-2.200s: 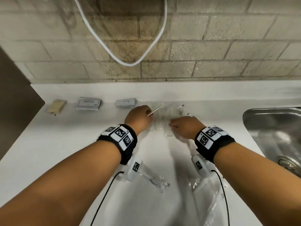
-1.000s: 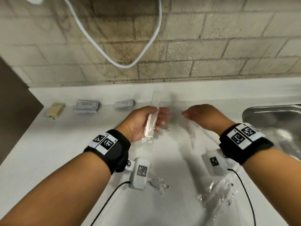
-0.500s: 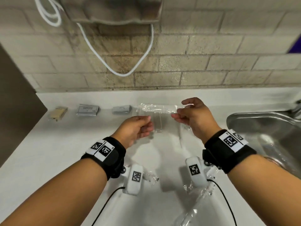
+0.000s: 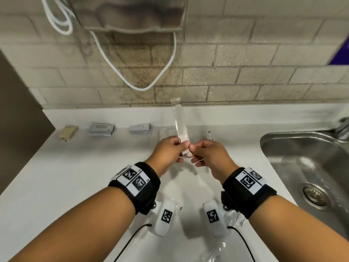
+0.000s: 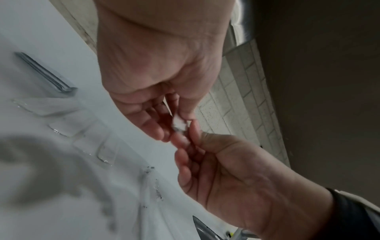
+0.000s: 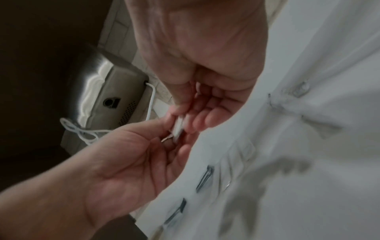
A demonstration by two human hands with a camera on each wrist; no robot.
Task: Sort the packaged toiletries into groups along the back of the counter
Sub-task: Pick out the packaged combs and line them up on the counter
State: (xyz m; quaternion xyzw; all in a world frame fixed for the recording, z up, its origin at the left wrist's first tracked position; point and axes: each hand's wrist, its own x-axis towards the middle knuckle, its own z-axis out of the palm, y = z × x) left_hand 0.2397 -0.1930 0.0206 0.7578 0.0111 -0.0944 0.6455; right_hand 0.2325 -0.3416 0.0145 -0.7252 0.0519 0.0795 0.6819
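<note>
White bench (image 4: 56, 186), back row running left to right: tan packet (image 4: 67, 133), grey sachet (image 4: 101, 129), smaller grey sachet (image 4: 140, 128) (printing too small to read). Left hand (image 4: 169, 150) and right hand (image 4: 205, 154) are both pinching the lower end of a clear-wrapped comb (image 4: 180, 127), now standing upright; half a second ago it was lying crosswise between them. Judgement: it is being reoriented for placing beside the clear packets (image 4: 162, 134).

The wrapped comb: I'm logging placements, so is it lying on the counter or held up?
Held up: both hands, left hand and right hand, pinch the wrapped comb's lower end, standing upright above the counter.
</note>
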